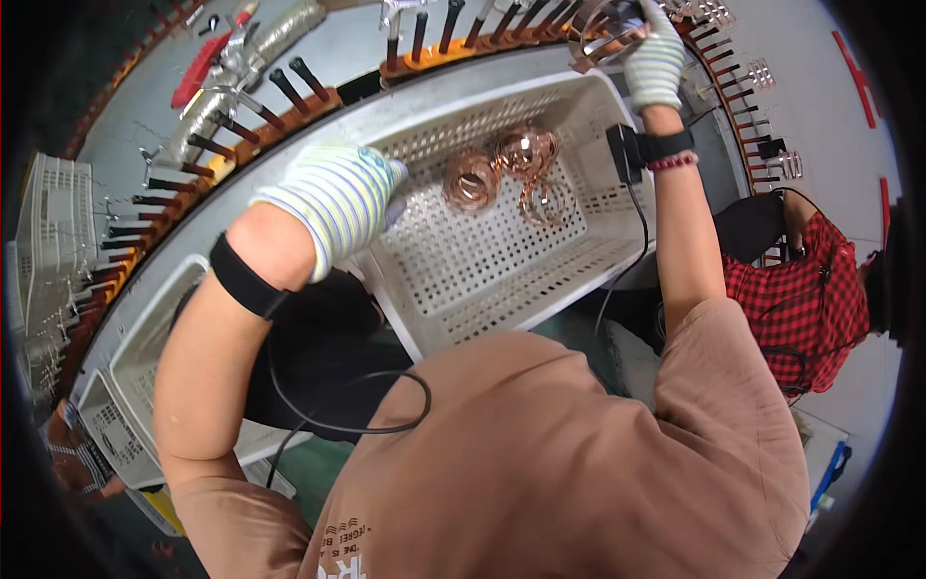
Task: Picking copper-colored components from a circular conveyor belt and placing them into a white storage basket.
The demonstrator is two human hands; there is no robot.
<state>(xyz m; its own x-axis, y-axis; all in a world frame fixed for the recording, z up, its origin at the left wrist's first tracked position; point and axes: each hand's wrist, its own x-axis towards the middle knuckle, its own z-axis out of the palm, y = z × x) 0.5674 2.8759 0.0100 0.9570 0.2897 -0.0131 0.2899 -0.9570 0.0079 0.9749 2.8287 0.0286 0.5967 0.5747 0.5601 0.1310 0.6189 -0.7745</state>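
My right hand (658, 69), in a striped knit glove, is stretched out at the far right. Its fingers close on a shiny copper-coloured round metal part (585, 46) above the basket's far right corner. My left hand (333, 198), gloved the same way, is over the left end of the perforated plastic basket (453, 275). Its fingers are bent, with grey fingertips just showing; the back of the hand hides whatever they may hold. Inside the basket lie several copper-coloured ring-shaped metal parts (471, 181), bunched toward the far right.
A curved rack (453, 60) with many dark upright handles runs behind the basket. Another pale basket (154, 338) stands at left. A black cable (644, 227) hangs from my right wrist. A person in a red checked shirt (805, 299) is at right. A red-handled tool (207, 68) lies far left.
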